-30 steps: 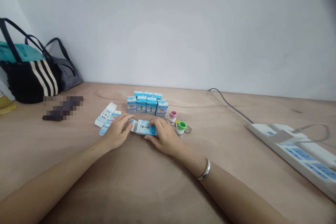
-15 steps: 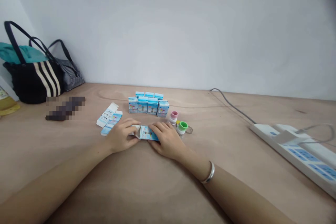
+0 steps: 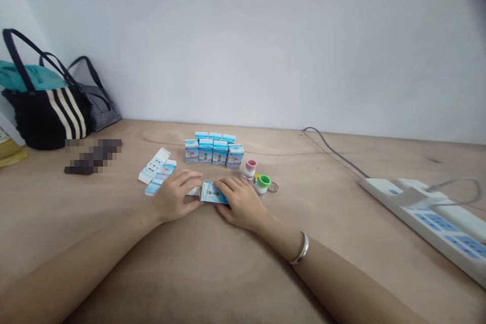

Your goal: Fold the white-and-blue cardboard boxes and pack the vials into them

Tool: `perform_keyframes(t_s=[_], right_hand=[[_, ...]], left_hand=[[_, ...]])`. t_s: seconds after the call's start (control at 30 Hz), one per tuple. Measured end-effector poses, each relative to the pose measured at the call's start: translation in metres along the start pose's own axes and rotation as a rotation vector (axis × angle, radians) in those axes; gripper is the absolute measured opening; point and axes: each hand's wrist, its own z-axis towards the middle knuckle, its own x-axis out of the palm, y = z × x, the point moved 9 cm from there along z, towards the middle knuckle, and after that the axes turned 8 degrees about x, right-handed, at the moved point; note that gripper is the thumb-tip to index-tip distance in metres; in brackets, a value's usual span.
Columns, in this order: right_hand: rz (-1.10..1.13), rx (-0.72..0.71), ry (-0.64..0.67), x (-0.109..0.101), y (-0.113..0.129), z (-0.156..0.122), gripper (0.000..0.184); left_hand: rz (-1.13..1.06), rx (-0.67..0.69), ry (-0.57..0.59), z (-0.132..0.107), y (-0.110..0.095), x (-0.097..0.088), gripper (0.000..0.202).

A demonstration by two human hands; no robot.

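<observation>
A small blue-and-white carton (image 3: pixel 211 193) lies on the wooden table (image 3: pixel 243 263) between my hands. My left hand (image 3: pixel 175 198) pinches its white end flap, fingers curled. My right hand (image 3: pixel 240 202) grips its right end, a silver bracelet on that wrist. Just right of my right hand stand small bottles, one with a green cap (image 3: pixel 263 183) and one with a pink cap (image 3: pixel 250 166). Flattened cartons (image 3: pixel 156 169) lie left of my left hand. Several closed blue cartons (image 3: pixel 213 150) stand in rows behind.
A black striped bag (image 3: pixel 47 106) and a grey bag (image 3: pixel 96 101) sit at the far left by the wall. A dark blurred object (image 3: pixel 92 156) lies near them. A white power strip (image 3: pixel 433 215) with its cable lies at the right.
Both hands have drawn the carton a little nearer to me, and my left fingers have closed on its end flap.
</observation>
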Motion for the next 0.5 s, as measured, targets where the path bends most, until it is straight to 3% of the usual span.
perform_keyframes(t_s=[0.17, 0.37, 0.5], right_hand=[[0.012, 0.013, 0.004, 0.0, -0.001, 0.0, 0.035], [-0.001, 0.015, 0.011, 0.001, 0.0, 0.0, 0.035], [-0.011, 0.027, 0.01, 0.0, 0.0, 0.001, 0.035]], left_hand=[[-0.007, -0.017, 0.015, -0.001, 0.002, 0.005, 0.01], [-0.079, 0.08, 0.096, 0.001, -0.006, 0.015, 0.017], [-0.015, 0.064, 0.019, 0.001, -0.005, 0.009, 0.014]])
